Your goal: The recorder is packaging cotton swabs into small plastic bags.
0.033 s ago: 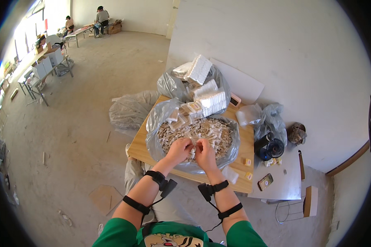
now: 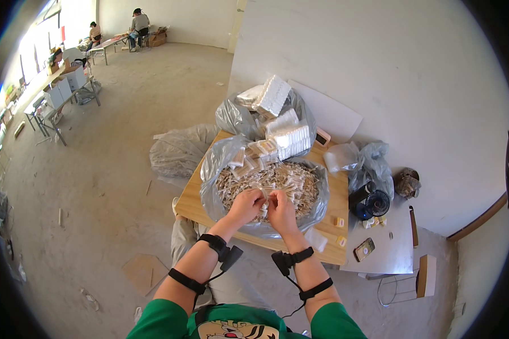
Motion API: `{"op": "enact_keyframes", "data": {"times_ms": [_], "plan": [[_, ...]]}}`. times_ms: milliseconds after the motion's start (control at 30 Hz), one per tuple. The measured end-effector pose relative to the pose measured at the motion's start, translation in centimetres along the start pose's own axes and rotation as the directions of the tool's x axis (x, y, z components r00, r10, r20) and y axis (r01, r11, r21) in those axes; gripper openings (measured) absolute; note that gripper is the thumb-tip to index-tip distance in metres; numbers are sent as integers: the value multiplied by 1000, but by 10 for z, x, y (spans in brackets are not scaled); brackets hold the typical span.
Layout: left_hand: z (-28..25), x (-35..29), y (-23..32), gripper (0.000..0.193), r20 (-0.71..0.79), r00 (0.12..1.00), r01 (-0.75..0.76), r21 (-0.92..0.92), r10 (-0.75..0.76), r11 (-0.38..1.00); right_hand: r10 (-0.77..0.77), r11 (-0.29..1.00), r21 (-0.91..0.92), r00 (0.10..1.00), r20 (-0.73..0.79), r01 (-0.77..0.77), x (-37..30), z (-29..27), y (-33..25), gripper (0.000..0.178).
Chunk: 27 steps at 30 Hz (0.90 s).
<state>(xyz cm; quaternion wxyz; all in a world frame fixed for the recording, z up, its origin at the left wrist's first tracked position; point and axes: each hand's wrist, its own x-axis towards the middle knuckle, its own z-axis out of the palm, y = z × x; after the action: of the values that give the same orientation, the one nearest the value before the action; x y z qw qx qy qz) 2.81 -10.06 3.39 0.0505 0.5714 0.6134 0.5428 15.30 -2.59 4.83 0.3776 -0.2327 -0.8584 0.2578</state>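
Observation:
A large heap of loose cotton swabs (image 2: 300,183) with pale sticks and white tips fills an opened grey plastic bag (image 2: 321,200) on the wooden table (image 2: 192,195). Over the near part of the heap, my left hand (image 2: 247,206) and my right hand (image 2: 281,212) almost meet, fingers closed. Between them shows a small bunch of cotton swabs (image 2: 264,210), white tips toward me; whether a clear wrapper surrounds it I cannot make out. Filled clear packets of swabs (image 2: 245,168) lie along the heap's far edge.
Behind, another grey bag (image 2: 234,117) holds stacked white packs (image 2: 273,96). Small yellow-and-white boxes (image 2: 339,222) and clear plastic sleeves (image 2: 316,240) lie at the table's right. A side table (image 2: 398,248) bears a black fan (image 2: 377,203) and a phone (image 2: 365,249). People (image 2: 139,25) sit far left.

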Motion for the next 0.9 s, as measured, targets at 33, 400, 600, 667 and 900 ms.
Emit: {"op": "enact_keyframes", "data": {"times_ms": [33,400,600,667,900], "plan": [[1,0,1,13,-6,1000,19,-7,-19,1000,-85,995,-49,996,-39,83,1,0,-1,18],[1,1,5,13,8,987,159,67,-160,985,-233,950,-241,964,-126,198,-1,7,-6,22],[0,-1,1,13,-10,978,210,122,-210,970,-116,981,-167,988,-101,98,5,13,-4,24],[-2,1,2,13,39,992,111,120,-116,987,-165,977,-141,986,-38,158,8,15,-3,19],[-6,8,-2,13,159,987,-62,177,34,982,242,970,2,961,-138,-244,6,10,15,11]]}}
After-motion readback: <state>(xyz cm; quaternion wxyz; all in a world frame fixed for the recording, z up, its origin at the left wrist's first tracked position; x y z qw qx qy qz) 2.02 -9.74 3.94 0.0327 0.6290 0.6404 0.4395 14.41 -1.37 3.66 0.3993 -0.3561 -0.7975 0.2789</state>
